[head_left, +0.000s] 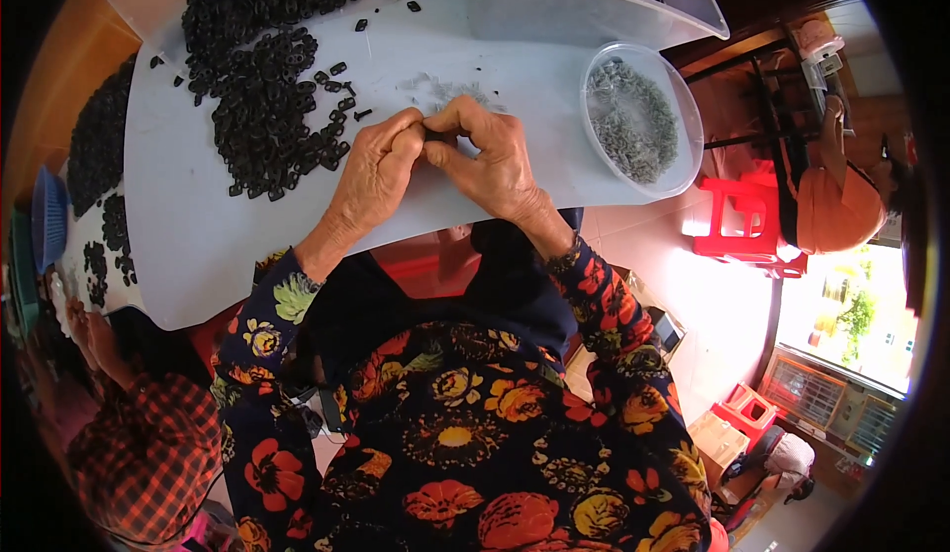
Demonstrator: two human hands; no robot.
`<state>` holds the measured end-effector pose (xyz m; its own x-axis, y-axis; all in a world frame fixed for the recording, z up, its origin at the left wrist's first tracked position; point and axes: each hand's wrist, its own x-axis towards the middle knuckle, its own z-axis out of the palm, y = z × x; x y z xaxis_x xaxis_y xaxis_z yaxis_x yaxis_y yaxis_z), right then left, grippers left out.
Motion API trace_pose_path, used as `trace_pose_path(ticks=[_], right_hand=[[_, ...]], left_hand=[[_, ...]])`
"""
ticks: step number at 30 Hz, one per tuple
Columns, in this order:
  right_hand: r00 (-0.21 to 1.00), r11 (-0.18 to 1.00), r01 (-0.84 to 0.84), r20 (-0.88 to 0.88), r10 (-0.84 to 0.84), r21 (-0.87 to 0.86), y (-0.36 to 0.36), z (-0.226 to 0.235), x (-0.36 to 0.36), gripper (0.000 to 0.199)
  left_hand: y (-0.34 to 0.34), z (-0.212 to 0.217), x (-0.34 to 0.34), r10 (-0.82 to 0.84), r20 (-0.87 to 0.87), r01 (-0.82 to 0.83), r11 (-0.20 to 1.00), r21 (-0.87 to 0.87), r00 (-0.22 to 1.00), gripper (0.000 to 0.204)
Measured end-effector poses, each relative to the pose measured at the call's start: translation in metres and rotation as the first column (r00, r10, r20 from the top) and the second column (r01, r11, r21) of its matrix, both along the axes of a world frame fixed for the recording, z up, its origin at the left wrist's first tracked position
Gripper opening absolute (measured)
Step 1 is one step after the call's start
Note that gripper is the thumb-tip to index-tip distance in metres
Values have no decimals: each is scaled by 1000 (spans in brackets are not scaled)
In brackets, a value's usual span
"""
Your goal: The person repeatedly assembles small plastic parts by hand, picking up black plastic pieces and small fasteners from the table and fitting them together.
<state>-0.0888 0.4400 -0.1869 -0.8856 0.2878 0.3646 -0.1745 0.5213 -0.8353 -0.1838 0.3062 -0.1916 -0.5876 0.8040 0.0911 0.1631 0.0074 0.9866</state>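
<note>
My left hand and my right hand meet above the near edge of the pale table. Between their fingertips they pinch a small black plastic part, mostly covered by the fingers. Just beyond the hands lies a scatter of tiny clear pieces. To the left spreads a heap of small black plastic parts, several with holes through them. On the right stands a round clear tub of small greyish, translucent pieces.
A clear plastic bin with more black parts stands at the far right of the table. At the left, another person's hands are near further black parts and a blue basket. Red stools and other people are on the right.
</note>
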Motion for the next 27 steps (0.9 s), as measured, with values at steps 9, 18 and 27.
trace_pose_path(ticks=[9, 18, 27], right_hand=[[998, 992, 31, -53, -38, -122, -4, 4, -2, 22], [757, 682, 599, -575, -311, 420, 90, 114, -29, 23], [963, 972, 234, -147, -226, 35, -2, 34, 3, 11]], left_hand=[[-1, -3, -10, -65, -2, 65, 997, 34, 998, 36], [2, 24, -45, 164, -148, -154, 985, 76, 975, 24], [34, 3, -146, 69, -771, -258, 958, -127, 633, 11]])
